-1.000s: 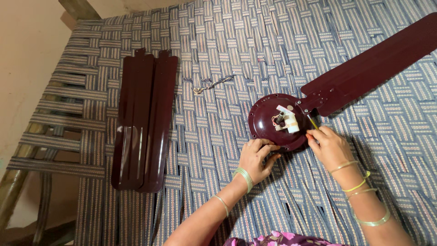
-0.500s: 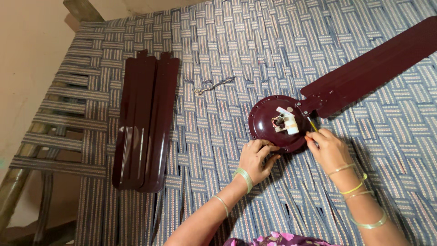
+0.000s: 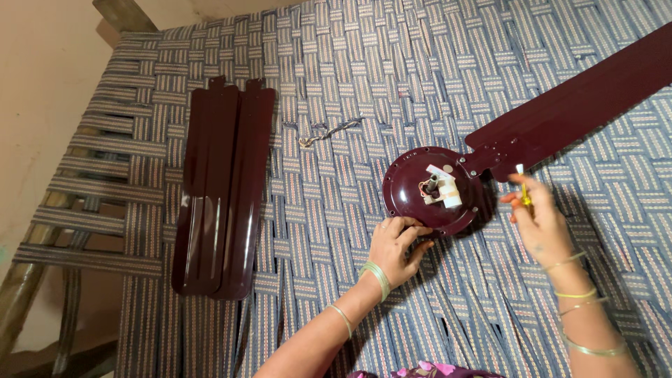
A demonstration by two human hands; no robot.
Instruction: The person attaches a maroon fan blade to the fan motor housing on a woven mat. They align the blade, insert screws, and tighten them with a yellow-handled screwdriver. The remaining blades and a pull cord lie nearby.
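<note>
right hand [image 3: 537,222] lifted off the fan motor [image 3: 432,189], moved rightward; yellow screwdriver [image 3: 523,189] now upright

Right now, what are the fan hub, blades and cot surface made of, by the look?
Hub: likely painted metal, glossy maroon, with rim highlights and screw holes.
Blades: probably thin painted sheet metal, same glossy maroon; pressed ribs catch reflections.
Cot surface: woven fabric or synthetic webbing, striped blue, matte, with a visible over-under weave.

Soft, even daylight here, fairly bright. Faint glare streaks on the stacked fan blades [image 3: 220,189]. Gentle shadows beneath both forearms. Right hand [image 3: 535,217] slightly motion-blurred; frame edges bow with wide-angle distortion.
</note>
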